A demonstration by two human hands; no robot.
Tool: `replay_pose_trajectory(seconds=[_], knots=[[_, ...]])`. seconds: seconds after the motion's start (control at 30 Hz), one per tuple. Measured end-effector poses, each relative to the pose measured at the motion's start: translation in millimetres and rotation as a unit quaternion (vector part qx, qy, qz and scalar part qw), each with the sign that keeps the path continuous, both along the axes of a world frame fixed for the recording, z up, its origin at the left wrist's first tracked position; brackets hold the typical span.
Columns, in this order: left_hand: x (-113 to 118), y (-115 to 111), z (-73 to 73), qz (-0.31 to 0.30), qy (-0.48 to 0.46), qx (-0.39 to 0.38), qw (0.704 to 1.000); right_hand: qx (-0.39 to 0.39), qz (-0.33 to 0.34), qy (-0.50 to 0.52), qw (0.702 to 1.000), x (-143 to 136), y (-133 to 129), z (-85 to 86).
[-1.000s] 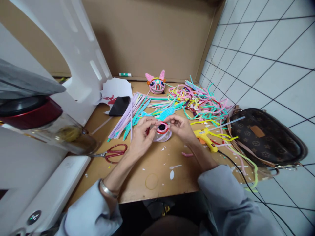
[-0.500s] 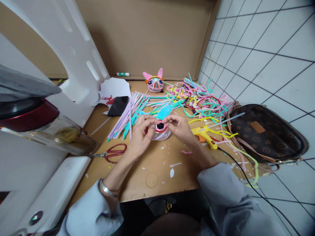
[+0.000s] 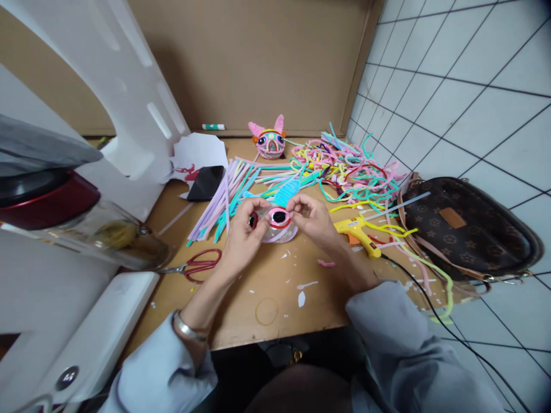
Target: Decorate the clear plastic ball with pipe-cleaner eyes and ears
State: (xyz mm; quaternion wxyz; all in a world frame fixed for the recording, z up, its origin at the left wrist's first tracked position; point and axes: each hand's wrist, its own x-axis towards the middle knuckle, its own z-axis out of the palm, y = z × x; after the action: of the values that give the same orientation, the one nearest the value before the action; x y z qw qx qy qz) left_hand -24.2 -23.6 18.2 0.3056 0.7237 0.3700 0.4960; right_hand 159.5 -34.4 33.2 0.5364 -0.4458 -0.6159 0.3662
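Both hands are at a partly built craft head (image 3: 282,235), a clear rounded piece with pale purple trim and a bright blue pipe-cleaner ear (image 3: 287,193). On its near side shows an eye (image 3: 279,217), black in the middle with pink and red pipe-cleaner rings. My left hand (image 3: 246,232) is closed, thumb and fingers pinching the eye's left edge. Between those fingers part of a second dark round piece (image 3: 253,219) with a red edge shows. My right hand (image 3: 312,218) pinches the eye's right edge between thumb and forefinger.
Behind stand a finished pink-eared head (image 3: 271,143) and a tangled pipe-cleaner pile (image 3: 353,172). Straight pipe cleaners (image 3: 221,201), a phone (image 3: 206,183) and red-handled scissors (image 3: 202,265) lie left. A yellow glue gun (image 3: 359,232), its cord and a brown bag (image 3: 465,229) are right.
The eye has tilted towards me, so its black middle and pink ring show more fully. My fingers have spread slightly to its sides. The view has shifted a little.
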Motion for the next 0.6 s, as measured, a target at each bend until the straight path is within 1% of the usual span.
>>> replay_pose_trajectory(seconds=[0.1, 0.2, 0.4, 0.6], knots=[[0.9, 3.5, -4.4, -0.009, -0.052, -0.038, 0.998, -0.011, 0.014, 0.033, 0.999, -0.2, -0.4, 0.7], [2.3, 5.3, -5.7, -0.014, -0.078, -0.048, 0.996, -0.028, 0.020, 0.059, 0.998, 2.3, 1.4, -0.5], [2.8, 5.5, -4.5, -0.021, -0.076, -0.057, 0.995, -0.066, 0.027, 0.088, 0.994, 9.0, 6.6, -4.4], [2.6, 6.3, -6.4, -0.023, -0.078, -0.043, 0.996, -0.062, 0.028, 0.102, 0.992, 8.2, 6.6, -4.2]])
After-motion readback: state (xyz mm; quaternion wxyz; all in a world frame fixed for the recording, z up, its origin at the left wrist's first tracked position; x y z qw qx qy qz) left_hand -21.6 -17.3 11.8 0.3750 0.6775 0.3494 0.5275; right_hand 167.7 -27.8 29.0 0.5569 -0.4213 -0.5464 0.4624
